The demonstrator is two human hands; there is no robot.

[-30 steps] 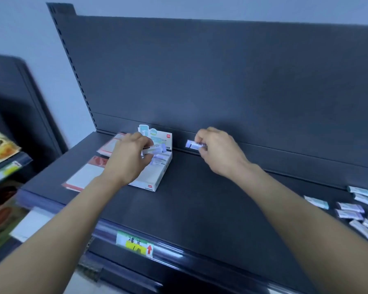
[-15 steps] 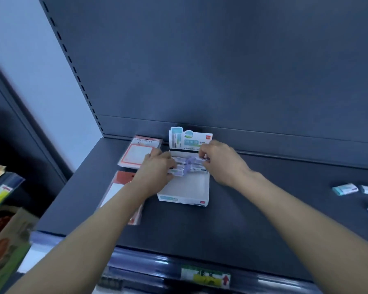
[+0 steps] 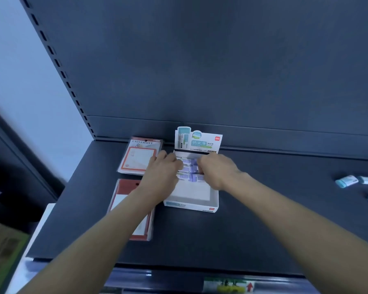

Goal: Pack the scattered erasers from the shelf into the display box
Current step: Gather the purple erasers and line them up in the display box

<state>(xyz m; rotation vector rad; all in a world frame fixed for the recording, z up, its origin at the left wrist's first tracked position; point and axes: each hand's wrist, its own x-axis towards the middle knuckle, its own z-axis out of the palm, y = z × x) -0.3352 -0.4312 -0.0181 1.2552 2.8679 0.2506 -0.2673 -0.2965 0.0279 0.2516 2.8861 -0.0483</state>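
Erasers (image 3: 189,167) long axis left-right in display box (image 3: 191,207) | left grip (image 3: 162,174), right grip (image 3: 218,170) pinching them

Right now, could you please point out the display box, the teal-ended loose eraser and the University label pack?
display box (image 3: 191,206), head view, front wall
teal-ended loose eraser (image 3: 346,181), head view, middle of wrapper
University label pack (image 3: 138,157), head view, white centre panel

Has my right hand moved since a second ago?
Yes. The right hand went left: it was off to the right of the display box, and now it is over the box's back half, on the erasers.
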